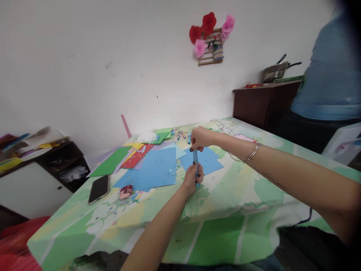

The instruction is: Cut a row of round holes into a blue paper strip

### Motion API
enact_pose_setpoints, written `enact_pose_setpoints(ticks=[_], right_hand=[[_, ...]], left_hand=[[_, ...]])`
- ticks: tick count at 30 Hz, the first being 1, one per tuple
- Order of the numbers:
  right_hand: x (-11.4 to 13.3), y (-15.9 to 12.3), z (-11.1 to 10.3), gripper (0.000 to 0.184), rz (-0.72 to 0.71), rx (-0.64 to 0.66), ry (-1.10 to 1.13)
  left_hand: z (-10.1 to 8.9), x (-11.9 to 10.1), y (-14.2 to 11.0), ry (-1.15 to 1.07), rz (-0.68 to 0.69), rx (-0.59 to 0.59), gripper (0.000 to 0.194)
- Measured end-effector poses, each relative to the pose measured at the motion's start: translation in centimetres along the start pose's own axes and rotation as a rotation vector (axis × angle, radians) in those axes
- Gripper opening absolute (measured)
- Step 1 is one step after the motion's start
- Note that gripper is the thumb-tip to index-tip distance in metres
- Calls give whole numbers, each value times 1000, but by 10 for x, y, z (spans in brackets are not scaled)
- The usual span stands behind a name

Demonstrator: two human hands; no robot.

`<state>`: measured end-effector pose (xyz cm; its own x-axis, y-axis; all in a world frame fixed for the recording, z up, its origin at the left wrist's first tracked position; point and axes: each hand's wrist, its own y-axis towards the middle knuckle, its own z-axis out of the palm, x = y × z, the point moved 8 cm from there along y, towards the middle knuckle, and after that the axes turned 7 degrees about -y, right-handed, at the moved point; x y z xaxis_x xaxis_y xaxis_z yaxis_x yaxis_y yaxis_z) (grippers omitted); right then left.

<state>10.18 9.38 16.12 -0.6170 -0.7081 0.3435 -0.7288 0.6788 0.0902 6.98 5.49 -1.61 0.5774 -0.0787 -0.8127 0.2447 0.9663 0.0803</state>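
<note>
A narrow blue rolled strip of paper (195, 160) stands upright over the table between both hands. My left hand (192, 177) is closed around its lower end. My right hand (199, 138), with bangles on the wrist, pinches its top end from above. Right behind the strip lies a blue paper sheet (210, 160), and a larger blue sheet (153, 171) lies to the left of it. All of this sits on a table with a green patterned cloth (222, 229).
Green (111, 162), red and yellow paper sheets and scraps lie at the table's far side, with crayons (182, 134). A black phone (99, 188) lies at the left. A dark cabinet (263, 101) and another person in blue (331, 75) are at the right.
</note>
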Motion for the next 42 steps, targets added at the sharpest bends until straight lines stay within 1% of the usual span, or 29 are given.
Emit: enact_pose_setpoints(ticks=[3, 5, 8, 11, 15, 18, 22, 28, 33, 36, 39, 42], right_hand=[[-3, -2, 5, 23, -8, 153, 155], [-4, -6, 6, 24, -13, 233, 251], [-3, -14, 6, 17, -14, 317, 346], [1, -19, 6, 18, -5, 381, 382], [7, -17, 10, 23, 28, 475, 370], [11, -13, 14, 20, 67, 525, 346], [16, -12, 17, 15, 113, 550, 310], [20, -14, 21, 16, 126, 580, 291], [8, -12, 20, 14, 125, 565, 261], [-1, -12, 16, 14, 123, 536, 242], [-5, -13, 12, 14, 114, 497, 221], [-3, -12, 9, 15, 99, 474, 200]], left_hand=[[-2, 5, 1, -8, -54, 4, 30], [-3, 8, 2, -6, -82, 8, 30], [-3, 12, 3, 3, -112, 17, 30], [-3, 15, 2, 16, -127, 28, 30], [-3, 18, -1, 36, -138, 44, 30], [-3, 19, -2, 49, -143, 58, 30], [-4, 24, -2, 72, -157, 82, 30], [-2, 26, -6, 80, -194, 142, 28], [2, 14, -13, 23, -203, 201, 28], [3, 7, -15, -14, -198, 225, 29], [3, 5, -15, -34, -190, 233, 30], [0, 6, -13, -39, -170, 226, 29]])
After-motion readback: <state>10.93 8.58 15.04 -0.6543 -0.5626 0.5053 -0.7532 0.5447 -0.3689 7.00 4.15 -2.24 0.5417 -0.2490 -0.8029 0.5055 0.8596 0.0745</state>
